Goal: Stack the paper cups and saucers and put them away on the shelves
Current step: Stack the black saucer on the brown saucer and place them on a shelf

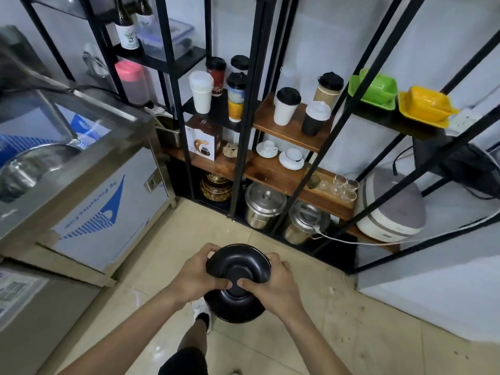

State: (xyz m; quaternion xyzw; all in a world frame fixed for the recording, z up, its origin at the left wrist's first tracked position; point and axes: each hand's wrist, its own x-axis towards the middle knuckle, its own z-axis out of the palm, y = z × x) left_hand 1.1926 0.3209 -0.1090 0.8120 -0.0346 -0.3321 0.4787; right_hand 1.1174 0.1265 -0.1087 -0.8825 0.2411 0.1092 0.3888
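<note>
I hold a stack of black saucers (238, 262) in front of me over the floor, low in the view. My left hand (198, 274) grips its left rim and my right hand (273, 284) grips its right rim, thumbs on top near the centre. Ahead stands a black metal shelf unit (240, 147) with wooden boards. Paper cups stand on its upper boards: a white stack (200, 92), a blue-and-yellow stack (236, 97), a white cup with a black lid (286, 105) and a black cup with a white lid (315, 118). White cups on white saucers (291, 159) sit one board lower.
A steel counter with a glass top (81, 169) stands at the left. Steel pots (263, 205), small glasses (342, 186) and a rice cooker (392, 204) fill the low shelf. Green (374, 89) and yellow (427, 105) dishes sit at the upper right. Tiled floor lies below.
</note>
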